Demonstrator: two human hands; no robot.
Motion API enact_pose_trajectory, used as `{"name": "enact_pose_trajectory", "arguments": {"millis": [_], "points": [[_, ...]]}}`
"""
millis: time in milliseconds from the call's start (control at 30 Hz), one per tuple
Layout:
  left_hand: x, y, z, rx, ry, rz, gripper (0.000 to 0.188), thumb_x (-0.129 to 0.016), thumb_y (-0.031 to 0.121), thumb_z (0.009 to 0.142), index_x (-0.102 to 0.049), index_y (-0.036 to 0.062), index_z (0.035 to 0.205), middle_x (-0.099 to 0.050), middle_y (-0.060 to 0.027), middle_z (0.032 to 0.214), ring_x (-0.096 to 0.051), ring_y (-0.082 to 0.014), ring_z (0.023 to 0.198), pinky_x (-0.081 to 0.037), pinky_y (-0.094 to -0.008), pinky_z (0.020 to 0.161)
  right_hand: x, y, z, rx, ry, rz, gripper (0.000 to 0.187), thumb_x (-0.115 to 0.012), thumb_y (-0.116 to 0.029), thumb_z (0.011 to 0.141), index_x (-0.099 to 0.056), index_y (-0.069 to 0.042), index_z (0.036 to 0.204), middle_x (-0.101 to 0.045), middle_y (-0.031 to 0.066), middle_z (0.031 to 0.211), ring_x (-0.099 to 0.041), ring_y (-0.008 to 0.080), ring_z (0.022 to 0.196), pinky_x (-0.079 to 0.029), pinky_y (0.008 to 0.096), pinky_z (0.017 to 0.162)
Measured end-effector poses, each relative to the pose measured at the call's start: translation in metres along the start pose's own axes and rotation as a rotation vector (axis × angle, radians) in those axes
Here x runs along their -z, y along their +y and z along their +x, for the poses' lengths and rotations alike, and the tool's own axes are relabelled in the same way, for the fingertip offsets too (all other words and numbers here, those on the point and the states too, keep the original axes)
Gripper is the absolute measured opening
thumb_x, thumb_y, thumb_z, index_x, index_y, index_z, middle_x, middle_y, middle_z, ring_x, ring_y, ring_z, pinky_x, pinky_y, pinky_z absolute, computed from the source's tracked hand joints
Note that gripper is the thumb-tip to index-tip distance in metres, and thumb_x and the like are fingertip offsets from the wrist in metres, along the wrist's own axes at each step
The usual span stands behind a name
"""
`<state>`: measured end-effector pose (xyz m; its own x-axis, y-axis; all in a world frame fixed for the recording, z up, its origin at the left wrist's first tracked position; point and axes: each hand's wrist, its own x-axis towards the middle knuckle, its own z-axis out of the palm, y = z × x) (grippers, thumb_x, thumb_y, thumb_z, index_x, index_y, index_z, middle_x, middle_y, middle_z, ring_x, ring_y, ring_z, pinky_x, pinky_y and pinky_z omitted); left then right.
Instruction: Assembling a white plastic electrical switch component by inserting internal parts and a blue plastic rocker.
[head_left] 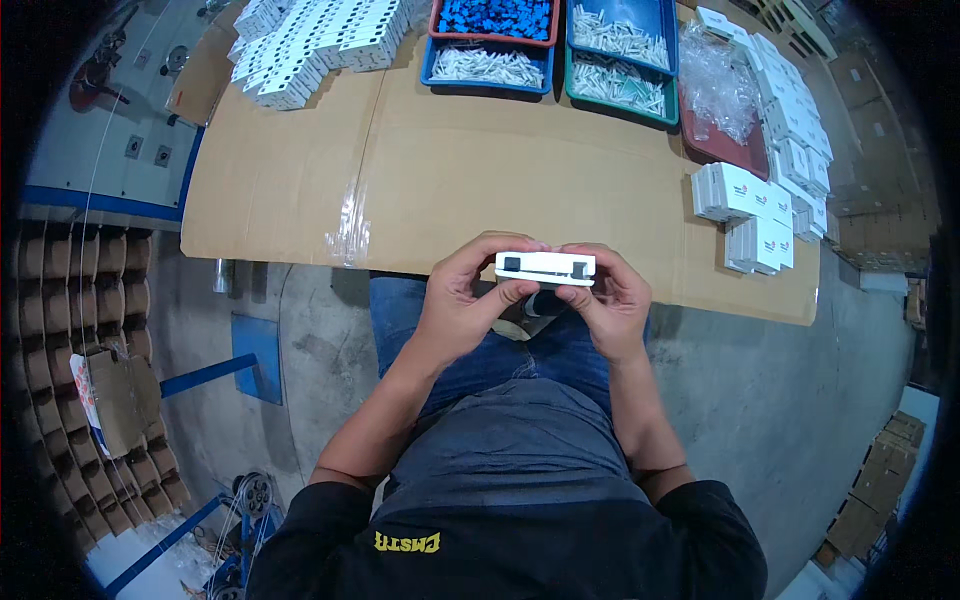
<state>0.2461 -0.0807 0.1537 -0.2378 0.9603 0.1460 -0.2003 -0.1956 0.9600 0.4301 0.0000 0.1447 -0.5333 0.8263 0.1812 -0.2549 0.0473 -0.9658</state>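
Note:
Both my hands hold one small white rectangular box [545, 268] above my lap, just off the near edge of the cardboard-topped table. A long side faces up, showing a dark square close to each end and a thin dark line between them. My left hand [470, 290] is closed on its left end, the thumb along the lower edge. On the other end my right hand [612, 298] is closed in the same way. The fingers behind the box are partly hidden.
The cardboard-covered table [480, 170] lies ahead. At its back stand a red tray of blue parts [495, 40], a blue tray of white pieces [487, 95], and a green tray [620, 115]. White box stacks [330, 45] fill the far left; more white boxes [755, 225] stand right, beside clear plastic bags [718, 85].

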Motion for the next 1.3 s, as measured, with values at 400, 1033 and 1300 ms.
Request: {"name": "enact_pose_trajectory", "arguments": {"millis": [400,1033,1300], "points": [[-0.002,-0.011,-0.005,-0.154,0.041,-0.019,0.037,-0.081,0.010,0.087,-0.066,0.0017,0.120,-0.065,-0.0094,0.122,-0.063,-0.0210,0.119,-0.050,-0.0345,0.103,-0.014,-0.004,-0.009,-0.010,-0.026,0.088,0.047,-0.082,0.000,0.086,-0.061,0.003,0.128,-0.068,0.0146,0.127,-0.065,0.0218,0.119,-0.053,0.0347,0.103],[-0.002,-0.007,-0.010,-0.058,0.014,-0.112,0.031,-0.072,0.015,0.097,-0.064,-0.0013,0.124,-0.064,-0.0119,0.127,-0.062,-0.0198,0.119,-0.049,-0.0329,0.103,-0.010,0.005,-0.011,-0.028,0.003,0.083,0.038,-0.079,-0.003,0.090,-0.065,0.002,0.125,-0.072,0.0103,0.119,-0.067,0.0163,0.110,-0.054,0.0298,0.095],[-0.006,-0.003,-0.008,-0.030,0.102,-0.190,0.036,-0.071,0.024,0.099,-0.063,0.0006,0.125,-0.067,-0.0070,0.120,-0.062,-0.0174,0.116,-0.048,-0.0300,0.101,-0.014,0.009,-0.006,-0.070,0.059,0.142,0.037,-0.079,-0.004,0.091,-0.065,0.002,0.125,-0.071,0.0099,0.117,-0.067,0.0170,0.110,-0.054,0.0309,0.096]]}}
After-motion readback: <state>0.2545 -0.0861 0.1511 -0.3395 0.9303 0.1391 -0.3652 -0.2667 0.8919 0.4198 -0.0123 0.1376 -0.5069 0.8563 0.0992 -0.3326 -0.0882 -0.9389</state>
